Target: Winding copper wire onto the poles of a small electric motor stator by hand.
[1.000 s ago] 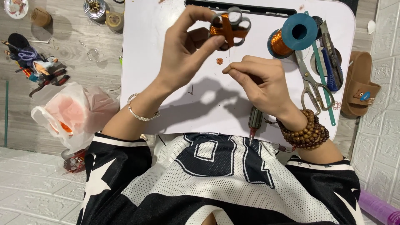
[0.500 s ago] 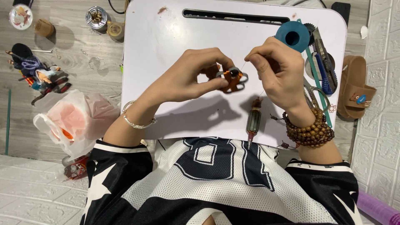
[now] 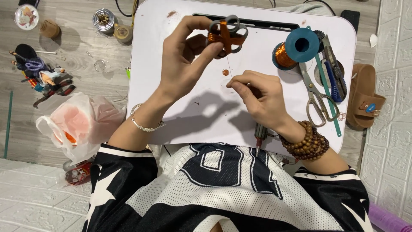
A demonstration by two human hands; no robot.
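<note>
Place: grey wood floor with a small white table (image 3: 180, 124) with round corners set over the person's lap.
Left hand: the left hand (image 3: 186, 56) is lifted over the table and pinches a little grey ring part wound with orange copper wire (image 3: 227, 33) between thumb and fingers.
Right hand: the right hand (image 3: 259, 96) is lower, just above the table, with its fingertips (image 3: 231, 83) squeezed together as if around something very thin; it cannot be told for sure what they grip.
Wrists: a thin silver bangle (image 3: 143, 124) sits on the left wrist, and a stack of brown wooden bead bracelets (image 3: 307, 144) sits on the right one.
Wire part: it is up near the far edge of the table, above and to the left of the right hand.
On the table: a blue spool of orange copper wire (image 3: 296, 47), silver scissors (image 3: 315, 96) and a long green stick (image 3: 328, 96) lie on the right side.
Near edge: a small tool with a red tip (image 3: 259, 137) pokes out under the right wrist.
On the floor: a crumpled clear plastic bag (image 3: 79, 124) on the left and a brown slipper (image 3: 365, 103) on the right.
</note>
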